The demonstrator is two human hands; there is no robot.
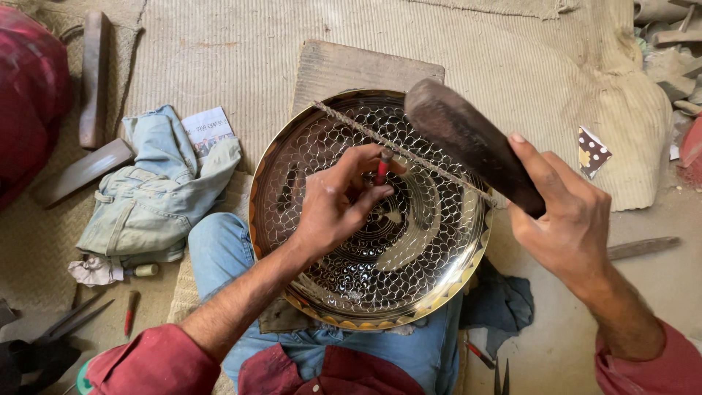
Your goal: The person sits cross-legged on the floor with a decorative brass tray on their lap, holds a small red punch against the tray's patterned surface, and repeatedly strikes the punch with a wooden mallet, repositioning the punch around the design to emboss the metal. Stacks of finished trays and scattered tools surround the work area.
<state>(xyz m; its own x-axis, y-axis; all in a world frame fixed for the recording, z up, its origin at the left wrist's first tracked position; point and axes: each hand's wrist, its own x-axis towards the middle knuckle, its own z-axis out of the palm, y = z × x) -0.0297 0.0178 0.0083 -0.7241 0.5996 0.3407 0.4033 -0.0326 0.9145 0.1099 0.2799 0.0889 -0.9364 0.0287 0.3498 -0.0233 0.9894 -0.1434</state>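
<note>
Upright red punch (382, 170) on plate (439, 278)

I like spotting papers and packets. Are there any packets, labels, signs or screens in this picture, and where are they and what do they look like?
Printed paper: on the mat left of the brass plate, partly tucked under crumpled denim cloth; rectangular, white with small dark print and a little picture.
Small packet or card: on the mat at right, beyond the right hand; angular, dark brown with pale dots and a white side.
No signs or screens in view.

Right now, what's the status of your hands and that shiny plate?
Left hand pinches red punch on brass plate. Right hand grips dark mallet, raised. Twisted cord crosses plate.
</note>
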